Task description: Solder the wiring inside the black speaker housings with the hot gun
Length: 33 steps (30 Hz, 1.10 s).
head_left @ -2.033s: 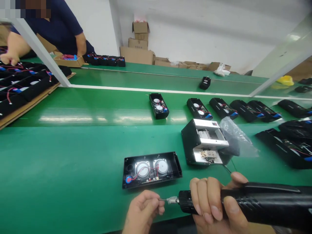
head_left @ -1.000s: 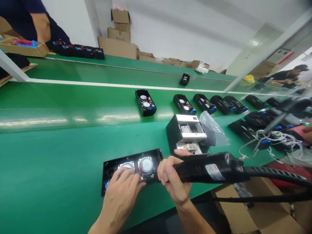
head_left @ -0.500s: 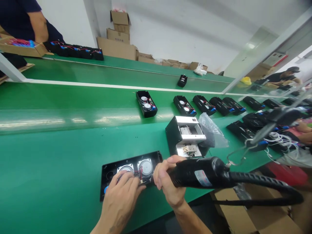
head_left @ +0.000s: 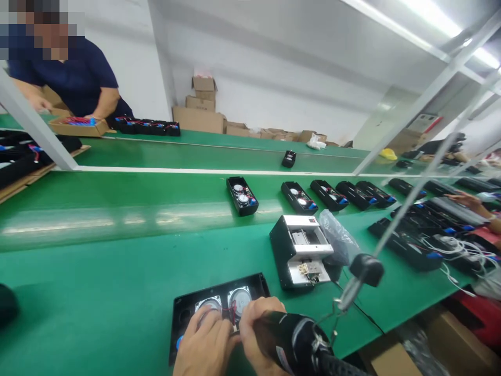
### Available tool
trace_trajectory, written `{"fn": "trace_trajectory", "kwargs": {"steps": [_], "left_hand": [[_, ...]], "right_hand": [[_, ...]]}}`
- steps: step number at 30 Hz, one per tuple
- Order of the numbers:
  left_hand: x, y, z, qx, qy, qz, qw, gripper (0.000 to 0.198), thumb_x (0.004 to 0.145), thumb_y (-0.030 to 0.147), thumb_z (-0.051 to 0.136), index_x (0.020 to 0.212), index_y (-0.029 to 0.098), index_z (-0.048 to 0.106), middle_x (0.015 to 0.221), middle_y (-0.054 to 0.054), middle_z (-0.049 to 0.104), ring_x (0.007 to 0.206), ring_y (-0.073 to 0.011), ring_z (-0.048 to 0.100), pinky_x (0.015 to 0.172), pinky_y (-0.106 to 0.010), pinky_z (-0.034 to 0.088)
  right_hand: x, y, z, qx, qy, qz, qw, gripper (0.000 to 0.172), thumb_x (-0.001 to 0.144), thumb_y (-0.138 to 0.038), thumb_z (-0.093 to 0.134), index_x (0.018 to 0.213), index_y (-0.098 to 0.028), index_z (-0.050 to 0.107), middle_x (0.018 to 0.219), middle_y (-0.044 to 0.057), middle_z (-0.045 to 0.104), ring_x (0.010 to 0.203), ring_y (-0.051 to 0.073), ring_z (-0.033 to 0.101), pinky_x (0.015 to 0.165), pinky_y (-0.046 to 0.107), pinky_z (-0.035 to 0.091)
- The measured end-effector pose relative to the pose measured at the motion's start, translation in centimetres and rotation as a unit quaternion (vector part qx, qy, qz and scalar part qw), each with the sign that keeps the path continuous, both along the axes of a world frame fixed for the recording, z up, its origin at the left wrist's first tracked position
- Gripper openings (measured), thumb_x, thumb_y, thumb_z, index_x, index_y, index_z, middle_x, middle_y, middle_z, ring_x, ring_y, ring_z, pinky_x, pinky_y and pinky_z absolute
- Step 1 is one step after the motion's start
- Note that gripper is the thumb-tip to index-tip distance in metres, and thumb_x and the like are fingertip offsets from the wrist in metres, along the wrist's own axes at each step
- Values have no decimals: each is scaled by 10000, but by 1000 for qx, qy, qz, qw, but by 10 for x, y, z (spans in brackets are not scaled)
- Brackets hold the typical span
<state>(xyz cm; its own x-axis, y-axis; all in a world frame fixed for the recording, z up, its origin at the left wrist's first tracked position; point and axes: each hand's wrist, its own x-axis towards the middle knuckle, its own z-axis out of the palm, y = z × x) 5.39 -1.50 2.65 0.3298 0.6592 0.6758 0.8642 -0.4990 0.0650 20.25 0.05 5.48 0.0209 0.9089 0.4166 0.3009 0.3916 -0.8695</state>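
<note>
Speaker housing [head_left: 224,298], open side up, lies on the green bench [head_left: 97,292] in our head view — room runs left from its edge, a machine [head_left: 305,249] stands near its right end. Our left hand [head_left: 209,339] curls over it — we cannot tell if it grips; our right hand [head_left: 259,331] wraps round the black power tool [head_left: 293,337].

Occluded and cropped parts.
Left hand [head_left: 209,335] is partly covering a speaker [head_left: 210,301]; right hand [head_left: 255,328] is concealing the tip of the black tool [head_left: 293,337]; left edge is cropping a dark object [head_left: 7,304].
</note>
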Motion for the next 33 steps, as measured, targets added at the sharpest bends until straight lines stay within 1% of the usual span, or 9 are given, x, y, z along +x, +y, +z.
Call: {"fn": "trace_trajectory", "kwargs": {"steps": [4, 6, 9, 13, 18, 23, 26, 30, 33], "left_hand": [[-5, 2, -2, -11, -4, -13, 1000, 392, 1130, 313, 315, 827, 243, 553, 664, 37, 651, 689, -184, 671, 807, -371, 548], [-25, 5, 1, -9, 14, -61, 998, 254, 1095, 332, 433, 952, 232, 617, 804, 10, 727, 775, -191, 708, 791, -348, 587], [-75, 10, 12, 13, 89, -122, 988, 202, 992, 174, 565, 1157, 246, 657, 1052, -7, 770, 1103, -197, 729, 1044, -340, 573], [-124, 14, 18, 12, 148, -97, 984, 391, 896, 22, 572, 1162, 288, 678, 933, 43, 753, 1262, -159, 690, 1310, -353, 349], [-132, 11, -28, 27, 92, -92, 991, 274, 929, 29, 531, 840, 275, 612, 743, 73, 713, 1153, -163, 737, 1374, -521, 185], [-159, 33, -67, -34, -79, -27, 996, 132, 961, 225, 557, 1006, 298, 657, 982, -4, 779, 1126, -236, 741, 1129, -435, 560], [-162, 98, -39, -106, -136, 33, 984, 148, 906, 417, 675, 948, 275, 681, 1153, -50, 758, 1064, -265, 744, 914, -381, 640], [-139, 197, 20, -106, -177, 136, 969, 149, 872, 266, 644, 1004, 204, 676, 1184, -144, 717, 1222, -353, 658, 1077, -572, 532], [-127, 224, 44, -77, -176, 206, 960, 391, 888, 159, 595, 1276, 179, 636, 1404, -217, 614, 1398, -407, 535, 1128, -702, 428]], "right_hand": [[-8, 3, 15, 1, 71, -5, 997, 92, 902, -288, 739, 928, -260, 655, 801, 3, 679, 709, 205, 626, 695, 379, 539], [-1, 9, 26, -46, 168, 36, 984, 276, 918, -375, 758, 1134, -261, 630, 727, -33, 638, 590, 155, 573, 581, 316, 512], [30, 23, 40, -61, 281, 39, 957, 590, 903, -468, 783, 1381, -272, 499, 566, -105, 517, 438, 121, 477, 442, 247, 424], [92, 56, 33, -61, 279, -106, 952, 673, 736, -458, 916, 1277, -229, 587, 569, -73, 552, 444, 156, 511, 434, 295, 453], [145, 88, 5, -121, 158, -174, 964, 680, 561, -583, 955, 1042, -185, 682, 726, 41, 710, 665, 269, 673, 631, 399, 569], [157, 65, 20, -63, 177, -171, 967, 669, 703, -567, 897, 1208, -235, 609, 626, -48, 596, 529, 200, 565, 572, 362, 489], [149, 51, 27, -69, 178, -159, 969, 670, 726, -547, 892, 1253, -241, 613, 626, -48, 572, 488, 178, 517, 513, 341, 441], [150, 50, 14, -91, 191, -149, 966, 715, 663, -532, 929, 1246, -241, 633, 631, -26, 600, 488, 184, 537, 484, 341, 461], [160, 63, 4, -105, 234, -149, 955, 736, 572, -607, 953, 1157, -251, 682, 594, -5, 593, 449, 219, 541, 374, 347, 436]]}}
